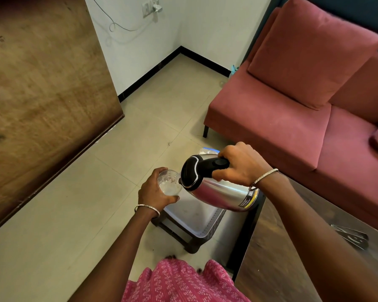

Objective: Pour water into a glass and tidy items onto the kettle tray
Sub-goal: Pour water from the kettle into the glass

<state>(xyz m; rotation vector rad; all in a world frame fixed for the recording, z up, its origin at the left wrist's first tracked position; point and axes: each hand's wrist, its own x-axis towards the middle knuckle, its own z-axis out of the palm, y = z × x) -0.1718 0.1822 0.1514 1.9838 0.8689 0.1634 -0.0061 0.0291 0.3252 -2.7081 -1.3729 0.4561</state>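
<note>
A steel kettle (223, 191) with a black lid and handle is tipped to the left, its spout over a clear glass (169, 182). My right hand (240, 165) grips the kettle's black handle from above. My left hand (154, 191) wraps around the glass and holds it tilted toward the spout. Both are held in the air above a pale grey tray (196, 216) that lies on a low dark stool (190, 240). How much water is in the glass I cannot tell.
A red sofa (282, 118) with a cushion stands at the right. A wooden panel (46, 94) fills the left. A dark patterned table top (277, 253) lies at the lower right with a metal item (351, 236) on it. Tiled floor (74, 214) surrounds the stool.
</note>
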